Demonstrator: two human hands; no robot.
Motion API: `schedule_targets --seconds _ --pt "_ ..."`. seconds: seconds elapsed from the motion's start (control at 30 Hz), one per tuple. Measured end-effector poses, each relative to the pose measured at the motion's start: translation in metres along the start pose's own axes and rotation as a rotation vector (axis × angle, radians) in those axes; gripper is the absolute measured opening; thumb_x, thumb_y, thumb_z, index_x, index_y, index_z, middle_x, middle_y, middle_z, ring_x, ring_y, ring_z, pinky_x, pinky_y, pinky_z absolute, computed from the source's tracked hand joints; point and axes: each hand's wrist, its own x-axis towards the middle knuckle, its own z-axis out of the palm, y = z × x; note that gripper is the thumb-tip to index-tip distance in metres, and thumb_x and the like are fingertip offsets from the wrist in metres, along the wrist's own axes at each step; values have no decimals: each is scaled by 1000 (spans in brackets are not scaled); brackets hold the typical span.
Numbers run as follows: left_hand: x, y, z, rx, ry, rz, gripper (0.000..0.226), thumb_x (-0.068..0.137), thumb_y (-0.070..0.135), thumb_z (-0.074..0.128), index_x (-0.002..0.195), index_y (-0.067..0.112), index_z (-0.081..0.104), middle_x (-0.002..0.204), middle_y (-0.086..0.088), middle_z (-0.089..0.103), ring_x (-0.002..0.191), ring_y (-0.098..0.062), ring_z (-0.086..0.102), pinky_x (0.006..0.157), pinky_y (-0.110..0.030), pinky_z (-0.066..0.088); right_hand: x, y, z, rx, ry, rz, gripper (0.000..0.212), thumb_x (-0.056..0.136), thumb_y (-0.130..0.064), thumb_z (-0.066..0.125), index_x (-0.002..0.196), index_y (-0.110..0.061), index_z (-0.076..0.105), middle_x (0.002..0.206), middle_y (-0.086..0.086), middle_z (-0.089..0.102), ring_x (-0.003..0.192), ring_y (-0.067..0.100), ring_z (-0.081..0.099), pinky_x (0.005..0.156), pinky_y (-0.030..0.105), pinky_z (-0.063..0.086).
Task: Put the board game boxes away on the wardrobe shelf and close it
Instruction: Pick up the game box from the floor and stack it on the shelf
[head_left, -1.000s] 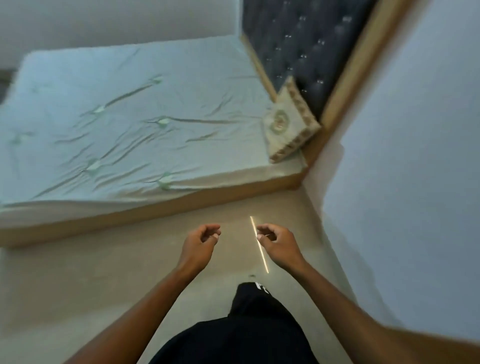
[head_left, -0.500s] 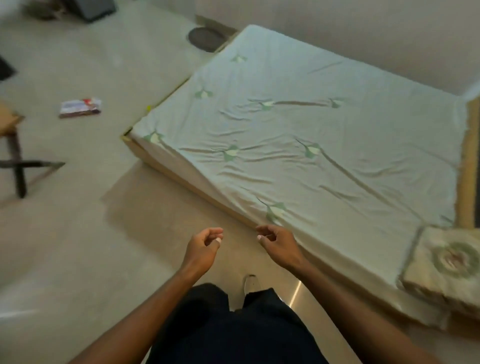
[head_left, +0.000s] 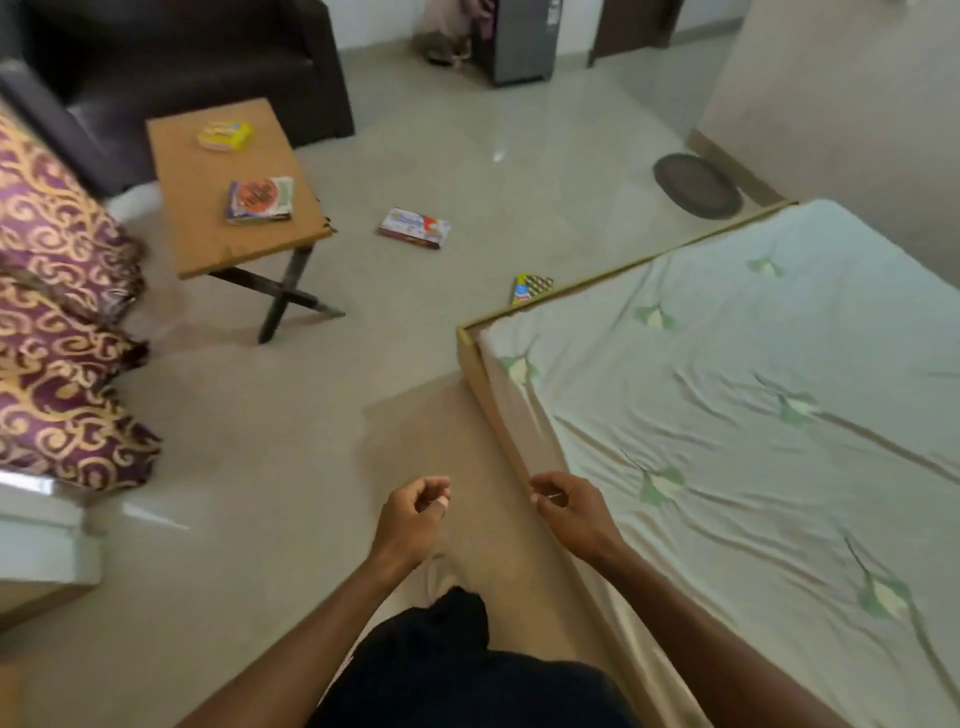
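pale tiled floor (head_left: 467, 156) is where two boxes are scattered: a flat white-and-red board game box (head_left: 414, 227) lies in the open, a checkered one (head_left: 531, 287) is tucked against the wooden bed frame (head_left: 498, 410). two more are left on the small wooden folding table (head_left: 228, 187). left hand (head_left: 413, 512) and right hand (head_left: 571, 506) are held loosely curled, gripping nothing, likely freed for collecting. no wardrobe is seen.

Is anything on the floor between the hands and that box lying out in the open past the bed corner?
Nothing visible. Both the left hand and right hand are empty, and bare floor runs up to the box. The folding table stands left of that path, the bed right.
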Motion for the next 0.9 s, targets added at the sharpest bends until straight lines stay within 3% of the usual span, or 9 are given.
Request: schedule_targets --seconds 0.17,0.3,0.4,0.57,0.73,0.9 --pt "114 53 -77 -46 125 24 19 88 9 62 99 23 67 97 0 72 96 -16 68 90 -33 55 125 -96 17 -44 -48 -102 27 90 -16 61 116 -11 66 106 -3 66 88 8 59 70 3 41" --pt "187 85 -124 -61 185 19 20 87 10 62 96 27 67 98 1 72 96 -15 68 91 -33 55 215 -155 29 -41 -103 -124 27 89 -17 61 115 -13 66 106 -4 67 88 6 61 75 9 45" --pt "249 105 -151 -58 201 19 20 87 10 62 98 26 67 98 1 72 96 -15 67 92 -34 54 289 -188 40 -25 -120 -128 25 87 -23 63 111 -21 68 101 -10 69 88 4 64 86 24 52" --pt "373 145 -201 -42 228 2 22 87 8 61 102 23 66 98 3 71 95 -13 66 92 -33 54 421 -248 58 10 -168 -137 24 89 -19 62 112 -15 69 102 -4 71 87 5 66 78 15 48" --pt "493 210 -253 -33 266 -9 20 89 11 60 104 23 66 100 4 71 97 -12 65 89 -28 53 555 -323 56 -10 -223 -142 25 89 -24 62 112 -19 69 100 -7 71 85 4 67 80 24 56" --pt "608 266 -294 -57 303 -25 21 88 10 61 105 21 66 99 3 71 96 -13 66 89 -27 52 667 -396 46 -26 -236 -167 22 89 -23 63 110 -20 69 98 -7 71 81 1 65 73 14 48"
